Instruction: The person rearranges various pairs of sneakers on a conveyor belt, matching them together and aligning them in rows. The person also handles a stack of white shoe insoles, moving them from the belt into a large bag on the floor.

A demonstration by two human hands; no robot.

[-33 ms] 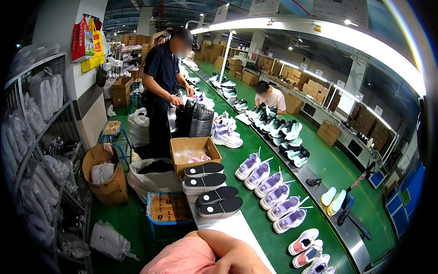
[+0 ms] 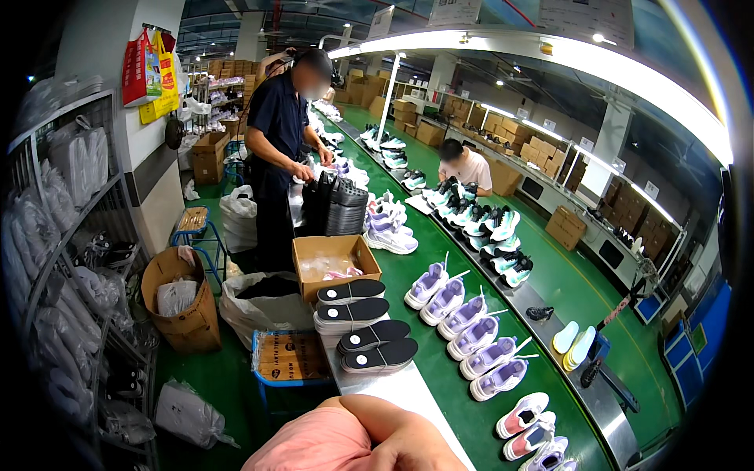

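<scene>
Ahead and to the right, a long green belt. Alongside, a narrow steel desk; upon it, an open carton. At the lower edge, a pink sleeve and a bent bare arm. On the belt, a row of lavender shoes, with pink-and-white shoes nearer. On the desk, between carton and arm, strapped stacks of dark insoles. Both hands out of view; cannot tell fingers spread from fingers pinching. No visible change since the instant before: no progress to read in the work.
</scene>
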